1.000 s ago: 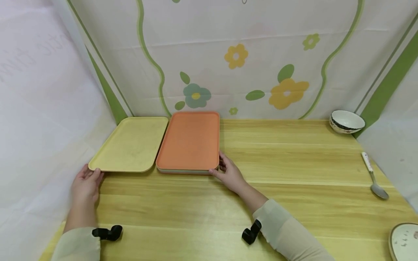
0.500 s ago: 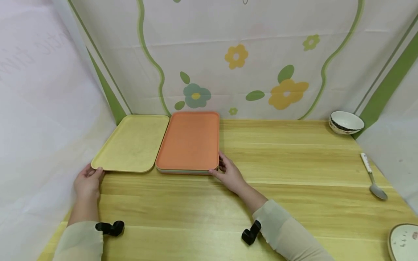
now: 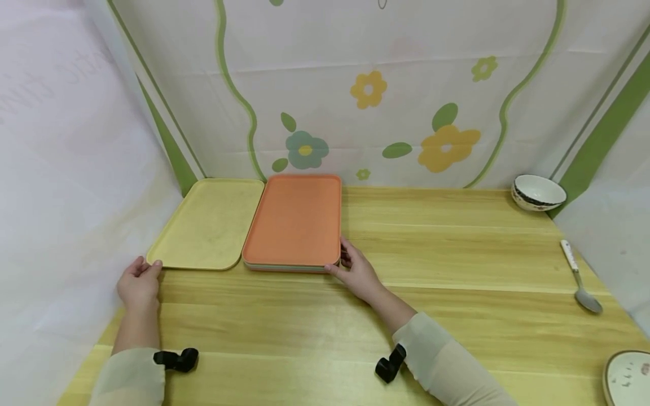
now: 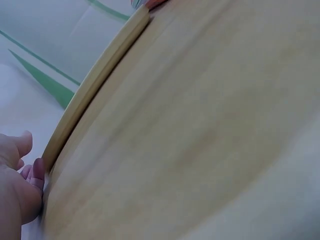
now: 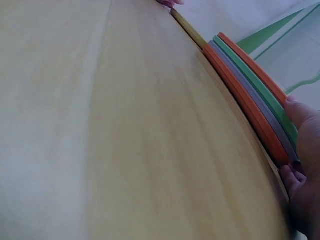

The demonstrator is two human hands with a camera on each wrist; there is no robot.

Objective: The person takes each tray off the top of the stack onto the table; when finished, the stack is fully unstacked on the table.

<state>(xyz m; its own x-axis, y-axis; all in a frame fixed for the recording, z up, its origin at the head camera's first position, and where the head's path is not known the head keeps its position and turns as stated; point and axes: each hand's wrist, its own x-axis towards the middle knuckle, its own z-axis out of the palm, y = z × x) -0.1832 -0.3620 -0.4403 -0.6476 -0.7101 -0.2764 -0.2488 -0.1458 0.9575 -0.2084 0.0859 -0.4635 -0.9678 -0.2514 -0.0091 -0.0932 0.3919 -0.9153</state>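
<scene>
A yellow tray [image 3: 208, 225] lies flat at the back left. Beside it is a stack of several trays [image 3: 294, 220] with an orange one on top; its green, grey and orange edges [image 5: 252, 97] show in the right wrist view. My left hand [image 3: 139, 285] holds the near left corner of the yellow tray, thumb [image 4: 37, 172] at the front edge and fingers at the side. My right hand [image 3: 358, 276] grips the near right corner of the stack, its thumb [image 5: 300, 111] at the front and the other fingers around the right side.
On the wooden table [image 3: 431, 248], a white bowl with a dark patterned band [image 3: 538, 193] stands at the back right corner. A spoon with a white handle [image 3: 570, 255] lies nearer, and a round, pale patterned dish [image 3: 629, 378] is partly cut off. A flowered cloth [image 3: 396, 84] hangs behind.
My left hand has moved slightly right with the yellow tray, whose near left corner is now closer to the stack. My right hand and the stack have stayed put.
</scene>
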